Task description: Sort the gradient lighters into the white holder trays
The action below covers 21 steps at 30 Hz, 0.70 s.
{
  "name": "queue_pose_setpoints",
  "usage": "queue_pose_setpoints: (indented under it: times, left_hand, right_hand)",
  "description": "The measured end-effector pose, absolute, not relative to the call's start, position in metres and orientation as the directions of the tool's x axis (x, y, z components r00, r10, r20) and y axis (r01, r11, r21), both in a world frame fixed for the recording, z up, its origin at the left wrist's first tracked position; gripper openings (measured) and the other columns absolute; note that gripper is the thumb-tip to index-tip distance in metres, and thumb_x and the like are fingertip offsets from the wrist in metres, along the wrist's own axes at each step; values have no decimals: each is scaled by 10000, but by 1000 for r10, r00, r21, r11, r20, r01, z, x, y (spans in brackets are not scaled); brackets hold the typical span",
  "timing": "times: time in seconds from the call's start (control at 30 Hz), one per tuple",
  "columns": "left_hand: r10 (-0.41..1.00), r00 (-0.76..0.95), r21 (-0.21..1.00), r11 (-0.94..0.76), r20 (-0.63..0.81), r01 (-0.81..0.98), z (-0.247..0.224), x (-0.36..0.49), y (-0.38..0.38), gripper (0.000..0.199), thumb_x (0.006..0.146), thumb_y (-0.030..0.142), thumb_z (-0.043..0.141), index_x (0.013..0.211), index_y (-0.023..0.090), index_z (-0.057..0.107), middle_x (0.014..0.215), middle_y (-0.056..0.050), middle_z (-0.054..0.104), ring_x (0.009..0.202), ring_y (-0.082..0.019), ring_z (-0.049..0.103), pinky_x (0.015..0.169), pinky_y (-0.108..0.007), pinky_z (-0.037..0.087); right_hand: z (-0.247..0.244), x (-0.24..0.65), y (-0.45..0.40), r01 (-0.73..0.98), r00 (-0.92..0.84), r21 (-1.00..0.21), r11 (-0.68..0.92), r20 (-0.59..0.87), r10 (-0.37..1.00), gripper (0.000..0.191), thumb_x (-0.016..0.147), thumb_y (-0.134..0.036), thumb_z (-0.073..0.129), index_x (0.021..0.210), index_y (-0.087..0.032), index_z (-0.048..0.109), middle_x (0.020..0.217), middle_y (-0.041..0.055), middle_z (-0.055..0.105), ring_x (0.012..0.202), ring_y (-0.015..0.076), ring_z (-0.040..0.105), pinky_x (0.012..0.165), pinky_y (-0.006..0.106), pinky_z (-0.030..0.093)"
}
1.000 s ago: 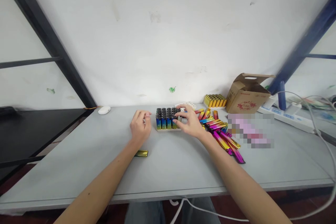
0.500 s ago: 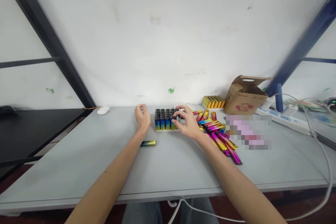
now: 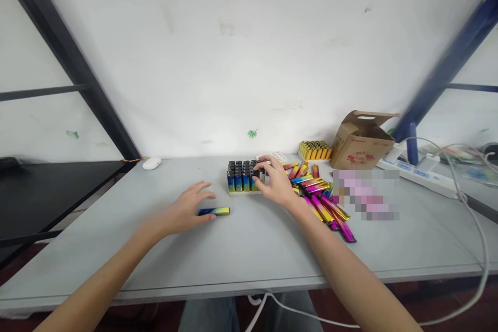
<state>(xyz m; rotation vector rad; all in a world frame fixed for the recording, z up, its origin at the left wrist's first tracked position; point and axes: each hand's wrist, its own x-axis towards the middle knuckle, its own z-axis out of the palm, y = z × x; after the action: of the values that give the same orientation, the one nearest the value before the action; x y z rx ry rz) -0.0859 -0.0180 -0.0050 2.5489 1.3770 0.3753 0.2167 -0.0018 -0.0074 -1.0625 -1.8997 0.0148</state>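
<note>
Two hands over grey table (image 3: 116, 249), seen from head camera. Left hand (image 3: 182, 212) at centre frame, fingers spread loose, tips touching lone lighter (image 3: 214, 211) lying flat just below tray (image 3: 243, 176). Right hand (image 3: 277, 183) resting on right edge of tray, full of upright lighters; fingers curled there, grip impossible to tell. Right of it, loose pile (image 3: 321, 197) of lighters. Further right, box (image 3: 361, 140) against wall; mouse (image 3: 151, 163) at left.
</note>
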Motion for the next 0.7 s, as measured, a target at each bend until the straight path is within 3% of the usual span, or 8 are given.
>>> queue_pose_setpoints:
  times: [0.1, 0.2, 0.27, 0.4, 0.57, 0.7]
  left_hand:
    - [803, 584, 337, -586, 121, 737, -7, -90, -21, 299, 879, 527, 550, 970, 273, 678, 1405, -78, 542, 1334, -328, 462, 1043, -475, 438]
    - [771, 606, 399, -626, 193, 670, 1, -84, -21, 260, 886, 491, 563, 966, 262, 655, 1294, -61, 615, 1253, -284, 533, 1037, -434, 448]
    - [784, 558, 464, -616, 274, 637, 12, -76, -20, 258, 886, 479, 581, 1014, 262, 636, 1184, -46, 665, 1082, -244, 626, 957, -394, 499]
    - [789, 339, 597, -611, 512, 520, 33, -48, -12, 279, 771, 480, 720, 878, 233, 647, 868, -24, 702, 787, -212, 658, 763, -344, 554]
    - [747, 249, 663, -663, 616, 349, 36, -8, 13, 254, 738, 415, 773, 876, 222, 681, 868, -32, 713, 825, -214, 670, 798, -362, 574]
    - [720, 190, 651, -688, 667, 322, 27, 9, 25, 249, 760, 393, 755, 921, 214, 694, 924, -39, 718, 877, -214, 675, 849, -365, 568]
  right_hand:
    - [-8, 217, -2, 655, -188, -419, 628, 715, 673, 118, 807, -241, 632, 922, -216, 638, 1178, 114, 580, 1140, 272, 559, 977, 444, 454]
    - [-7, 216, -3, 642, -142, -434, 632, 743, 655, 125, 844, -277, 606, 945, -211, 639, 1162, 119, 579, 1117, 264, 566, 977, 438, 456]
    - [-5, 215, -6, 619, -125, -439, 651, 764, 633, 151, 872, -289, 578, 990, -212, 633, 1149, 115, 586, 1112, 258, 566, 986, 431, 451]
    - [0, 210, -13, 550, -161, -427, 717, 788, 594, 191, 929, -283, 499, 1074, -221, 607, 1124, 96, 617, 1120, 241, 562, 996, 410, 444]
    - [1, 205, -18, 555, -168, -432, 711, 779, 604, 326, 926, -327, 515, 1236, -226, 533, 1190, 108, 617, 1138, 261, 555, 993, 442, 451]
    - [-2, 204, -15, 595, -85, -450, 666, 789, 609, 489, 900, -342, 568, 1361, -229, 452, 1216, 121, 605, 1147, 269, 558, 993, 454, 458]
